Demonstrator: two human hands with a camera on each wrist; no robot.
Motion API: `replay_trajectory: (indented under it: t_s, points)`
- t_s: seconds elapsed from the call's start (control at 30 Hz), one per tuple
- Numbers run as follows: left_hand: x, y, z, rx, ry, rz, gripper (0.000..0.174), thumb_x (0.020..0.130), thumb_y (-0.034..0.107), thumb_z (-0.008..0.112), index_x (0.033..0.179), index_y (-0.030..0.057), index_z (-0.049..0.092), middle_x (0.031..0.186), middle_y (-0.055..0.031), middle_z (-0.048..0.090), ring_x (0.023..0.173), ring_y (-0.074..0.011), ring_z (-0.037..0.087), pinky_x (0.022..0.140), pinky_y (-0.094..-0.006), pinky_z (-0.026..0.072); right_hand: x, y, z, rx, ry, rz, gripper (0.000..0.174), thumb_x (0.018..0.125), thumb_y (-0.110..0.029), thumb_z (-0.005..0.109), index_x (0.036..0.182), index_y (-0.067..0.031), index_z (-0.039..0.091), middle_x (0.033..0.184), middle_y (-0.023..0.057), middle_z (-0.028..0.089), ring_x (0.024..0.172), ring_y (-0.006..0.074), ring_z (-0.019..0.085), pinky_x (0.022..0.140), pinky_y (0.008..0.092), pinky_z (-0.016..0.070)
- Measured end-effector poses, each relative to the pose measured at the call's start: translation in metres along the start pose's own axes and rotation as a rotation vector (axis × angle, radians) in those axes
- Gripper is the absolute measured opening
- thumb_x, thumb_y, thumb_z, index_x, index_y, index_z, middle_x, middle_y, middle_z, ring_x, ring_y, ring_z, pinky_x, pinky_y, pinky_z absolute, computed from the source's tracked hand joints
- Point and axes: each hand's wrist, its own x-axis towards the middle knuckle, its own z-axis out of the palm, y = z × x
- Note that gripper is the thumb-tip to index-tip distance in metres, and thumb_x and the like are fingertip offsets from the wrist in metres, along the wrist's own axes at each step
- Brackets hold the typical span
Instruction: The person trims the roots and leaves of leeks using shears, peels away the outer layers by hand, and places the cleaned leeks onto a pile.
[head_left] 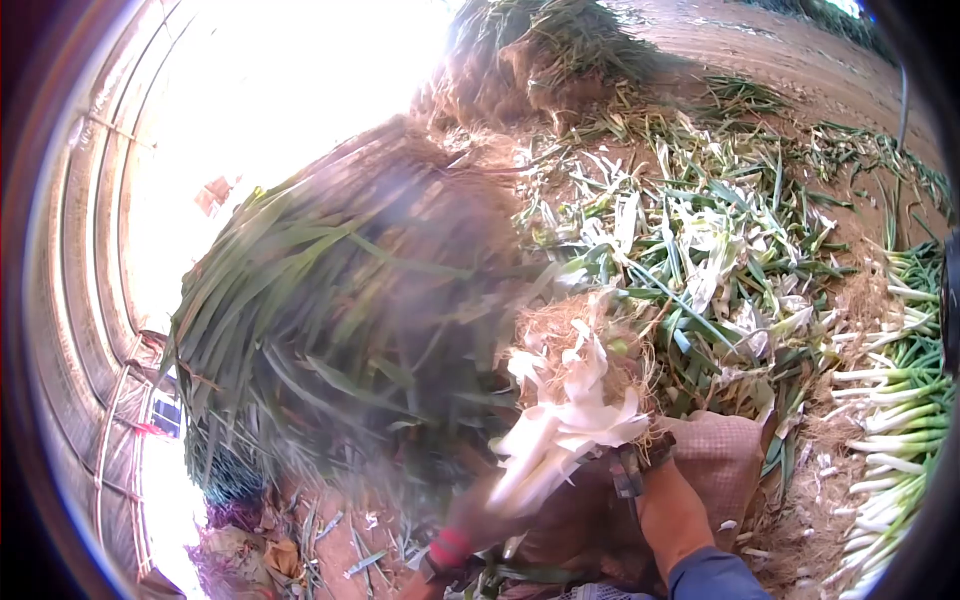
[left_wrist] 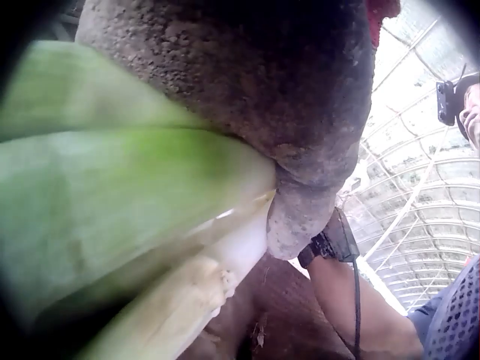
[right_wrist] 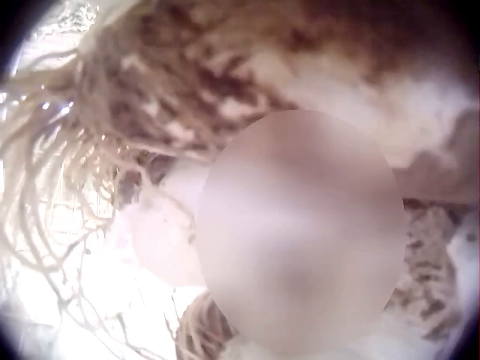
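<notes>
A bunch of green onions [head_left: 545, 445] crosses the lower middle of the head view, with pale stalks, loose white skins and tangled roots at its upper end. My gloved left hand [left_wrist: 247, 97] grips the bunch near its leafy part; green leaves [left_wrist: 120, 195] fan out beside the fingers in the left wrist view. At the root end is my right hand [head_left: 655, 450], its fingers mostly hidden behind skins and roots. The right wrist view is blurred; stringy roots [right_wrist: 45, 195] and a soil-stained pale stalk [right_wrist: 322, 82] lie close to the camera.
A large heap of untrimmed green onions [head_left: 330, 300] stands at the left, another heap [head_left: 550, 50] behind it. Stripped leaves and skins [head_left: 700, 240] litter the ground. Cleaned green onions [head_left: 890, 440] lie in a row at the right. A pink woven sack [head_left: 720, 455] is beside my right arm.
</notes>
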Motion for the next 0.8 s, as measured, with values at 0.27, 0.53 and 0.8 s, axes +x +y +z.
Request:
replay_trajectory:
  t_s: [0.27, 0.53, 0.8]
  points:
    - [0.0, -0.003, 0.013, 0.136, 0.089, 0.016, 0.084, 0.066, 0.044, 0.096, 0.132, 0.0016, 0.065, 0.112, -0.0205, 0.075, 0.1, -0.0353, 0.075, 0.089, -0.0437, 0.0588, 0.007, -0.018, -0.018, -0.013, 0.024, 0.02, 0.042, 0.107, -0.04, 0.052, 0.133, -0.0077, 0.056, 0.126, 0.0134, 0.066, 0.113, 0.0255, 0.066, 0.093, 0.0438, 0.0569]
    - [0.015, 0.009, 0.018, 0.136, 0.053, 0.068, 0.081, 0.067, 0.048, 0.094, 0.128, 0.0032, 0.067, 0.105, -0.0197, 0.075, 0.095, -0.0368, 0.075, 0.084, -0.0441, 0.0591, 0.014, -0.045, -0.044, -0.046, 0.095, -0.007, 0.037, 0.106, -0.038, 0.055, 0.129, -0.0088, 0.058, 0.12, 0.0118, 0.068, 0.106, 0.0231, 0.068, 0.087, 0.0415, 0.0594]
    - [0.006, -0.004, 0.021, 0.235, 0.12, 0.135, 0.084, 0.065, 0.055, 0.094, 0.126, 0.0038, 0.067, 0.11, -0.0201, 0.073, 0.099, -0.0387, 0.073, 0.089, -0.0478, 0.058, 0.07, -0.154, -0.151, -0.202, 0.415, -0.187, 0.032, 0.105, -0.035, 0.057, 0.124, -0.0098, 0.061, 0.115, 0.0102, 0.07, 0.099, 0.0207, 0.07, 0.08, 0.0392, 0.0618]
